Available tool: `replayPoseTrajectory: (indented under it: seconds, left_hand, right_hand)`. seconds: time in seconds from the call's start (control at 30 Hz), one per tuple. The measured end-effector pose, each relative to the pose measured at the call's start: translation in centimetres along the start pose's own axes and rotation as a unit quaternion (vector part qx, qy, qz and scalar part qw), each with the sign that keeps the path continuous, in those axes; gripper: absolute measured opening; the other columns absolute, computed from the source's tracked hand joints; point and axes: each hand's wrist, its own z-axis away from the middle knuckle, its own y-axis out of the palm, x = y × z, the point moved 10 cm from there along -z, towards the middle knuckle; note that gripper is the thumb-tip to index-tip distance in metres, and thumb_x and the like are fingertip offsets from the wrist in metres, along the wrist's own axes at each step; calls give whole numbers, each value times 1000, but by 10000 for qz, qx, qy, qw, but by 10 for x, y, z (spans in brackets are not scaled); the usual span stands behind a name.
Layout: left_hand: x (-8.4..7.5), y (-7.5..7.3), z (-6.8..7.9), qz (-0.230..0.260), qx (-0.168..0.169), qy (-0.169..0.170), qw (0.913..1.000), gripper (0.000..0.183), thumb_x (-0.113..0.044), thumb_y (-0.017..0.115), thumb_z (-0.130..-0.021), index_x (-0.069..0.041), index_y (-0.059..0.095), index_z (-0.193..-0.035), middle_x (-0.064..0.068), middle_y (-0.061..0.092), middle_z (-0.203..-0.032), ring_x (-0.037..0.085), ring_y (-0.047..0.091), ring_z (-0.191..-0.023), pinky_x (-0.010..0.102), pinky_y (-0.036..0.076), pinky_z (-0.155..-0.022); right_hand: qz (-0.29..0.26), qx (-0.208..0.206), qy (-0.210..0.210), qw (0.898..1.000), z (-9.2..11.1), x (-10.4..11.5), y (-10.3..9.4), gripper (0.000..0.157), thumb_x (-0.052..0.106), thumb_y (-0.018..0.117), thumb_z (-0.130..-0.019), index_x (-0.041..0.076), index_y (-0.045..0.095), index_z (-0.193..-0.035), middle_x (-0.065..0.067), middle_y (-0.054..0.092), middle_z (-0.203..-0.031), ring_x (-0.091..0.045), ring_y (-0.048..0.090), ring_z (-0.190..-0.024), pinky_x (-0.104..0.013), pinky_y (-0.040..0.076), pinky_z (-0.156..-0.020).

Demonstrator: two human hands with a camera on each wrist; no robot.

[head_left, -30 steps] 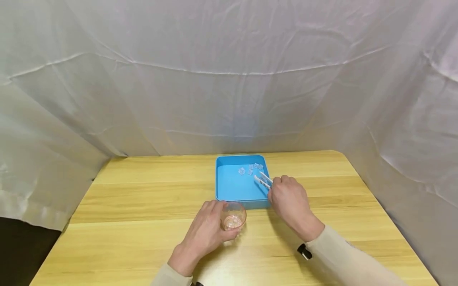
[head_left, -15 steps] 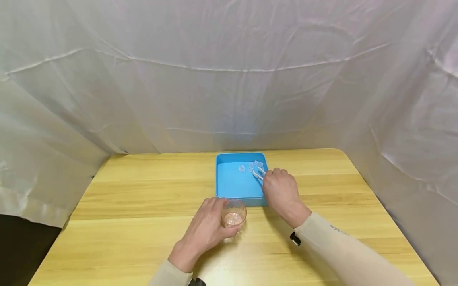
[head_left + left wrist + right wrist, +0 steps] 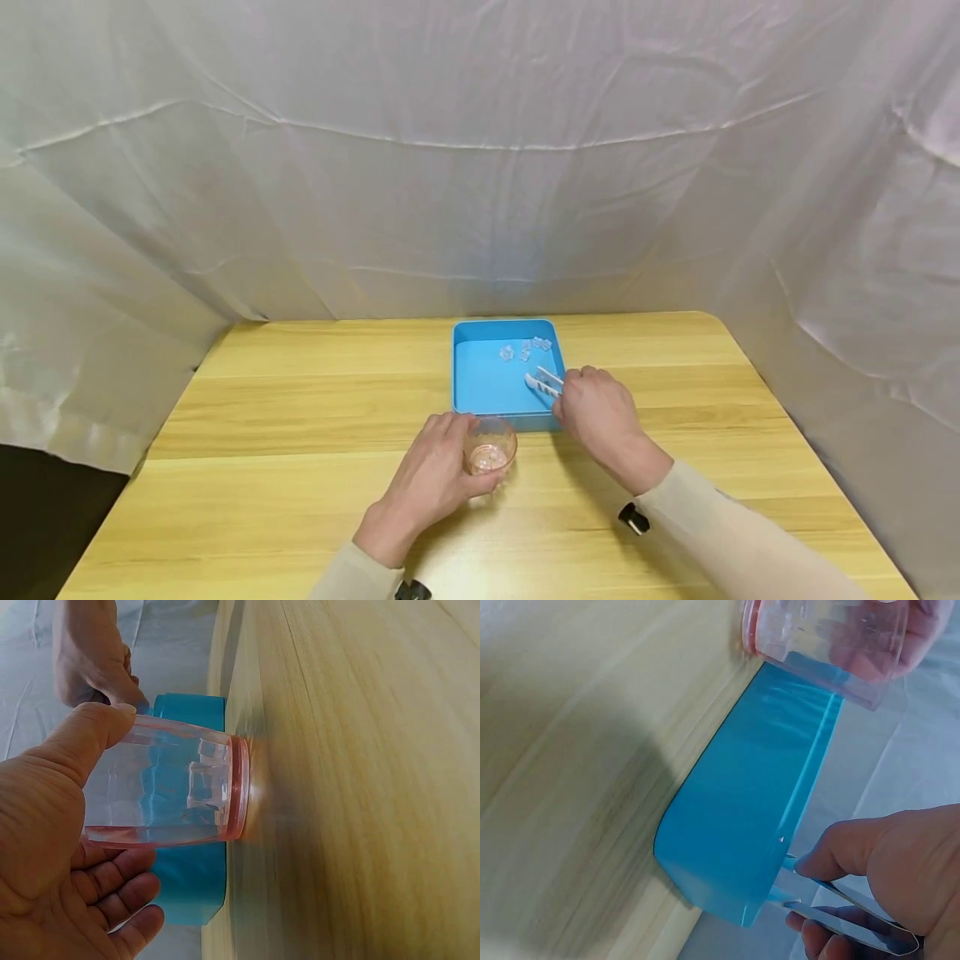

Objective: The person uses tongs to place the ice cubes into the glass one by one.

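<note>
Surface: a pale yellow wood-grain table (image 3: 285, 433), with draped silvery-grey cloth (image 3: 480, 192) to the left, far and right sides; a dark patch (image 3: 52, 525) at near left.

Left: left hand (image 3: 427, 475), thumb and fingers gripping the cup. Cup (image 3: 491, 450): see-through, pink-tinted, with a darker pink base ring, upright on the table just beside the near wall of the tray.

Centre: tray (image 3: 480, 383), square, bright blue, smooth; several clear, lumpy pieces (image 3: 507, 353) at far right inside.

Right: white tongs (image 3: 543, 382), tips apart, over the tray's right part, held in the right hand (image 3: 603, 417); a clear piece seems to lie between them, though the view is too small to be sure.

Left wrist view only: squarish outlines of the clear contents (image 3: 210, 784) low in the cup. Right wrist view only: the tongs' bent rear end.
</note>
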Motion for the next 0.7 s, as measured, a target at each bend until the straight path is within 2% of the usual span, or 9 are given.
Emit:
replayPoseTrajectory:
  seconds: [0.2, 0.7]
  left_hand:
    - [1, 0, 0, 6, -1, -15, 10000, 68, -43, 94, -78, -3, 64, -124, 8, 69, -115, 25, 61, -110, 43, 55, -96]
    - [1, 0, 1, -12, 8, -29, 10000, 68, -43, 93, -78, -4, 64, -125, 7, 69, -114, 23, 60, -108, 41, 55, -94]
  right_hand:
    - [-185, 100, 106, 9997, 5, -4, -2, 22, 9, 72, -84, 3, 56, -70, -5, 45, -64, -19, 43, -57, -35, 43, -45]
    - [-358, -149, -52, 9992, 12, 0, -4, 19, 8, 74, -85, 2, 59, -74, -3, 44, -65, -17, 40, -57, -32, 42, -45]
